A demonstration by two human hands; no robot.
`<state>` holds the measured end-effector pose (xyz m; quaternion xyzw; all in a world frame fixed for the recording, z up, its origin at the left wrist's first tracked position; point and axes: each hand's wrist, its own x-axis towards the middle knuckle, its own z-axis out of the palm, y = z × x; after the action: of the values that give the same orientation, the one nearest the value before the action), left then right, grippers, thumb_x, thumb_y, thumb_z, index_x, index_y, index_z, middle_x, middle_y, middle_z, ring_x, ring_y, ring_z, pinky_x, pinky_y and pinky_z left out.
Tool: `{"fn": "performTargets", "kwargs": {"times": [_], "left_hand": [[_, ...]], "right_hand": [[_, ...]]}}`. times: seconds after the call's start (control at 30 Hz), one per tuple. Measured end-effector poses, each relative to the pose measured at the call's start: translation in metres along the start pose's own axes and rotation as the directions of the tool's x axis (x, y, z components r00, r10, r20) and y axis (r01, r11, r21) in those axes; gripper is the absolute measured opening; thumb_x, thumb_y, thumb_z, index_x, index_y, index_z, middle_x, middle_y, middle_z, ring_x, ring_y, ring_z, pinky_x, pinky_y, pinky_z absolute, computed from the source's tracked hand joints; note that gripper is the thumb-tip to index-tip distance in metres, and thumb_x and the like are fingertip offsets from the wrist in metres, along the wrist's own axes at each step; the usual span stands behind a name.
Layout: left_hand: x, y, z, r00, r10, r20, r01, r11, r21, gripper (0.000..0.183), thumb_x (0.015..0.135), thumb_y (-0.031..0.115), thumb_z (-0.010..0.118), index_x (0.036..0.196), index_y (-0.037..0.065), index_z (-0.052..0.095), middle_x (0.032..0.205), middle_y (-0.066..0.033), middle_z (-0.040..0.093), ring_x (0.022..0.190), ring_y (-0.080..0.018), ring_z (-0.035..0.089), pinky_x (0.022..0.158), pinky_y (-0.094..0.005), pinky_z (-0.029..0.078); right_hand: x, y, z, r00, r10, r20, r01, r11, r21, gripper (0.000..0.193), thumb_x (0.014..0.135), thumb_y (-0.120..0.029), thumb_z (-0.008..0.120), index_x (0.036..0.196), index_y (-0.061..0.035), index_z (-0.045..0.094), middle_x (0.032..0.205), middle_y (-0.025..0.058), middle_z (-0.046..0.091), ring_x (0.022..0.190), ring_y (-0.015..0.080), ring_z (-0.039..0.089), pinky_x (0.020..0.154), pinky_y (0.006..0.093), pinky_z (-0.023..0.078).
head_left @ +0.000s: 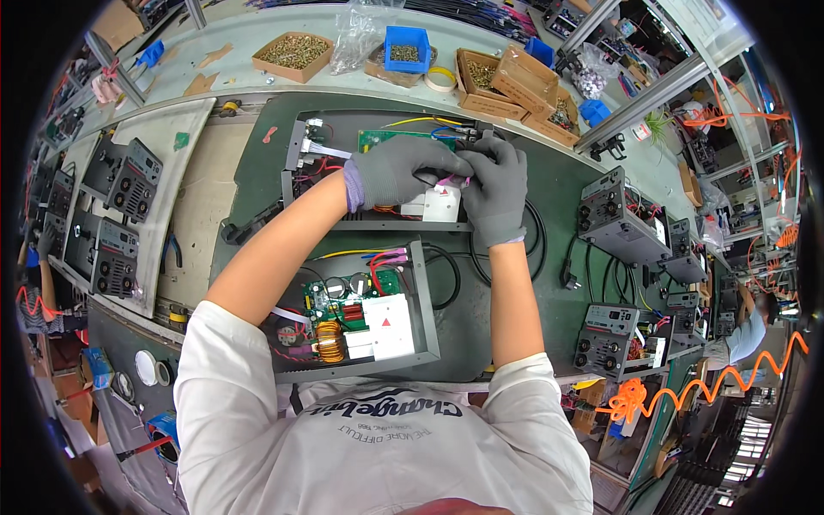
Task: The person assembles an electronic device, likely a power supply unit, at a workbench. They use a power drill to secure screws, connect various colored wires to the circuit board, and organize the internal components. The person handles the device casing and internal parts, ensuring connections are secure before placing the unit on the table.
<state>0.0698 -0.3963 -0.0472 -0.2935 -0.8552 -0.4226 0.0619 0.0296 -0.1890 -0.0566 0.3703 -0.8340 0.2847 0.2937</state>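
Both my hands wear grey gloves and work over the right part of the far open metal chassis (296, 167). My left hand (403, 172) is closed, its fingertips pinching a pink-sleeved wire terminal (452, 181). Against it, my right hand (499, 184) has its fingers curled in; what they grip is hidden. Below the fingertips is a white cover plate (442, 206), and a green circuit board (378, 139) shows behind my left hand. Nearer to me lies a second open chassis (425, 300) with a copper coil (329, 342), a white cover (388, 326) and pink-sleeved terminals (390, 257).
Black power cables (541, 249) loop right of the chassis. Several assembled units (622, 215) stand at the right; more units (116, 257) sit on the left rack. Along the back shelf are boxes of small fasteners (294, 56) and a blue bin (407, 49). An orange coiled hose (712, 373) hangs right.
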Motion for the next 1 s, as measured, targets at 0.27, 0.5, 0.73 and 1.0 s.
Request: {"fn": "performTargets", "kwargs": {"times": [0.27, 0.5, 0.73, 1.0], "left_hand": [[0.005, -0.006, 0.012, 0.989, -0.053, -0.136, 0.029, 0.985, -0.173, 0.026, 0.085, 0.002, 0.068, 0.109, 0.01, 0.075, 0.103, -0.0097, 0.072, 0.097, -0.0256, 0.069, 0.09, -0.0345, 0.055], [0.014, 0.001, 0.001, 0.996, 0.081, -0.033, -0.082, 0.996, -0.019, 0.033, 0.079, 0.0, 0.07, 0.109, 0.012, 0.075, 0.102, -0.0076, 0.07, 0.096, -0.0252, 0.067, 0.087, -0.0362, 0.054], [0.017, -0.012, 0.01, 0.969, 0.245, -0.001, -0.234, 0.926, 0.296, 0.027, 0.076, -0.001, 0.071, 0.101, 0.011, 0.073, 0.106, -0.0071, 0.069, 0.099, -0.0295, 0.066, 0.085, -0.0404, 0.054], [0.025, -0.011, 0.013, 0.951, 0.276, -0.141, -0.183, 0.867, 0.464, 0.023, 0.081, 0.001, 0.068, 0.102, 0.009, 0.069, 0.104, -0.0097, 0.07, 0.094, -0.0319, 0.067, 0.081, -0.042, 0.055]], "right_hand": [[-0.015, 0.007, 0.005, 0.973, 0.228, -0.024, -0.214, 0.942, 0.259, 0.019, 0.07, -0.01, 0.079, 0.089, -0.0118, 0.074, 0.115, 0.0139, 0.064, 0.104, 0.0383, 0.061, 0.09, 0.0472, 0.05], [-0.02, 0.001, 0.01, 0.954, 0.28, -0.105, -0.276, 0.96, 0.054, 0.018, 0.07, -0.007, 0.081, 0.085, -0.0122, 0.074, 0.123, 0.023, 0.068, 0.108, 0.0373, 0.068, 0.091, 0.0422, 0.055], [-0.026, 0.001, 0.012, 0.947, 0.3, -0.116, -0.285, 0.95, 0.124, 0.02, 0.069, -0.006, 0.08, 0.088, -0.0106, 0.075, 0.123, 0.0224, 0.069, 0.109, 0.0358, 0.068, 0.091, 0.0415, 0.055], [-0.028, -0.002, 0.016, 0.922, 0.355, -0.157, -0.321, 0.925, 0.205, 0.018, 0.072, -0.007, 0.081, 0.089, -0.0085, 0.074, 0.12, 0.0227, 0.07, 0.11, 0.0351, 0.068, 0.091, 0.0412, 0.054]]}}
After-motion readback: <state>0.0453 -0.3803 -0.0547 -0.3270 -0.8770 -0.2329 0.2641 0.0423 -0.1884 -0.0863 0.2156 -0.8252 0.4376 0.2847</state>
